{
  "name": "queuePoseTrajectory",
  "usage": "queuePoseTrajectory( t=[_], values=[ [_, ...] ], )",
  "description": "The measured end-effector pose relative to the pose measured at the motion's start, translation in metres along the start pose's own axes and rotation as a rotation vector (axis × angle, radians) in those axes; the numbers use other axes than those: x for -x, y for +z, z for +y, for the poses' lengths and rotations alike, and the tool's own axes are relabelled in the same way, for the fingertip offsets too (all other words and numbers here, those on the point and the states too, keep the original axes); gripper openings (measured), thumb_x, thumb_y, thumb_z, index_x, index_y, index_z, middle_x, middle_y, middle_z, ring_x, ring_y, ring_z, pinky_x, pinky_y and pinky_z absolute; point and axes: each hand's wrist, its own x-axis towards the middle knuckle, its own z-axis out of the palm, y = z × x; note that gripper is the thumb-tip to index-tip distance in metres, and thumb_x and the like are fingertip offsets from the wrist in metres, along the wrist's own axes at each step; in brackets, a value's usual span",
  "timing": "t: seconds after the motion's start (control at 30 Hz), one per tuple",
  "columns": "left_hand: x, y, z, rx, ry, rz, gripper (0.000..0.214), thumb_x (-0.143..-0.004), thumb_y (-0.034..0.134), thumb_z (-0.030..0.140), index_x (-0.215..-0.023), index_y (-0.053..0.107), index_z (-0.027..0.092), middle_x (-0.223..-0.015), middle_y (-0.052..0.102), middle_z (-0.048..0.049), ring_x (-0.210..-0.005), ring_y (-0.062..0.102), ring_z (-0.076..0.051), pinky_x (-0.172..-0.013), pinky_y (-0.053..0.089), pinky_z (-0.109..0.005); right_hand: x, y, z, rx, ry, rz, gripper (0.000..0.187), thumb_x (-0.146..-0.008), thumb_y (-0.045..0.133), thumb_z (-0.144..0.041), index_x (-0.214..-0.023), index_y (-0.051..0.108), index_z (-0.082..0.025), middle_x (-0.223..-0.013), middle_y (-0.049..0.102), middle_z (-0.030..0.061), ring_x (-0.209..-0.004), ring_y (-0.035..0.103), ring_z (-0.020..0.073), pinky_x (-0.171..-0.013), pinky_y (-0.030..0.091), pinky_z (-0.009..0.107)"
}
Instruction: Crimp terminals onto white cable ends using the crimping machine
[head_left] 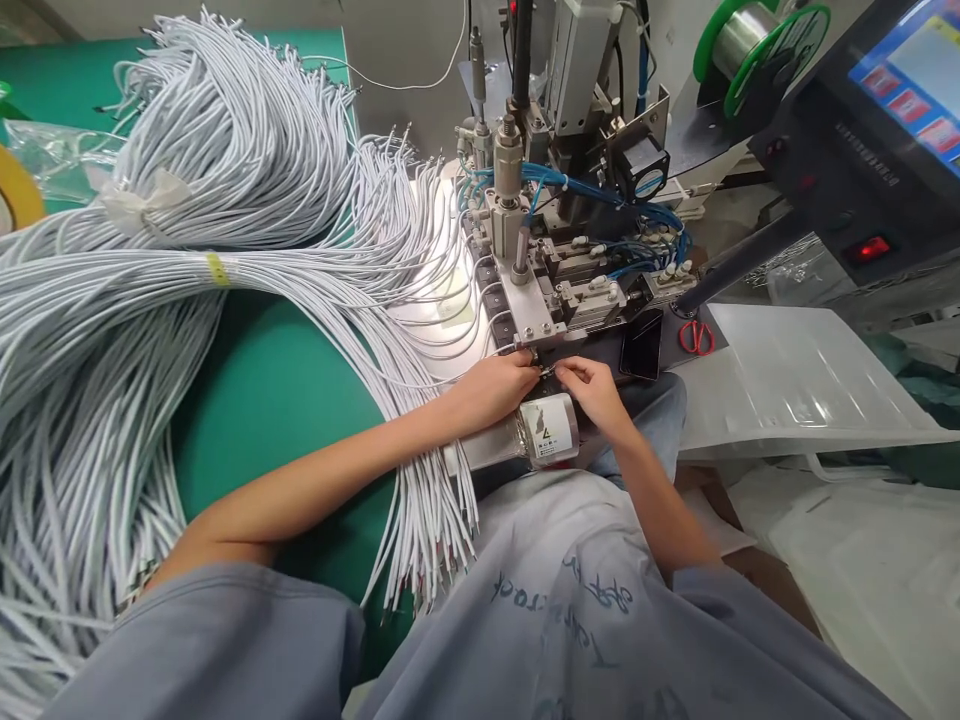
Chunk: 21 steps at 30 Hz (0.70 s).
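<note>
My left hand (501, 385) and my right hand (592, 385) meet at the front edge of a small bench machine (555, 290), their fingertips pinched together on the end of a thin white cable (546, 370) just below the machine's metal block. A clear cover with a yellow warning label (551, 430) lies right under my hands. Large bundles of white cables (225, 180) are spread over the green table (277, 400) on my left, and several of them trail under my left forearm.
Blue air hoses and cylinders crowd the machine top. A black phone (641, 345) and red-handled scissors (696, 337) lie to its right. A white plastic chute (787, 380) slopes away at right. A control screen (911, 80) and a green wire spool (757, 40) stand behind.
</note>
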Motion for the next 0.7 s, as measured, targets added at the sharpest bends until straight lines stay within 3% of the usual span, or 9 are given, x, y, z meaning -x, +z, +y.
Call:
queuePoseTrajectory(
  t=[0.27, 0.43, 0.7],
  values=[
    [0.001, 0.01, -0.005, -0.05, 0.073, 0.138, 0.029, -0.092, 0.037, 0.021, -0.09, 0.065, 0.013, -0.076, 0.062, -0.0048, -0.064, 0.06, -0.012, -0.055, 0.044, -0.021, -0.002, 0.002, -0.003, -0.055, 0.039, -0.033, 0.02, -0.066, 0.062, -0.035, -0.062, 0.058, -0.016, -0.054, 0.049, -0.0037, -0.051, 0.041, 0.0086, -0.05, 0.035, 0.023],
    [0.003, 0.004, -0.003, -0.18, 0.145, 0.057, 0.025, -0.085, 0.041, 0.01, -0.1, 0.061, 0.012, -0.084, 0.062, -0.0067, -0.069, 0.061, -0.014, -0.053, 0.044, -0.022, -0.004, -0.001, -0.004, -0.041, 0.085, -0.053, 0.019, -0.064, 0.061, -0.034, -0.062, 0.058, -0.016, -0.054, 0.049, -0.0035, -0.052, 0.041, 0.0088, -0.048, 0.032, 0.023],
    [0.002, -0.004, 0.0, -0.3, 0.23, -0.05, 0.027, -0.087, 0.038, 0.008, -0.105, 0.058, 0.007, -0.088, 0.06, -0.0104, -0.071, 0.061, -0.018, -0.052, 0.044, -0.026, -0.007, 0.0, -0.008, -0.038, 0.127, -0.082, 0.02, -0.063, 0.061, -0.035, -0.06, 0.056, -0.016, -0.048, 0.043, -0.0059, -0.048, 0.035, 0.0072, -0.048, 0.029, 0.023]
  ],
)
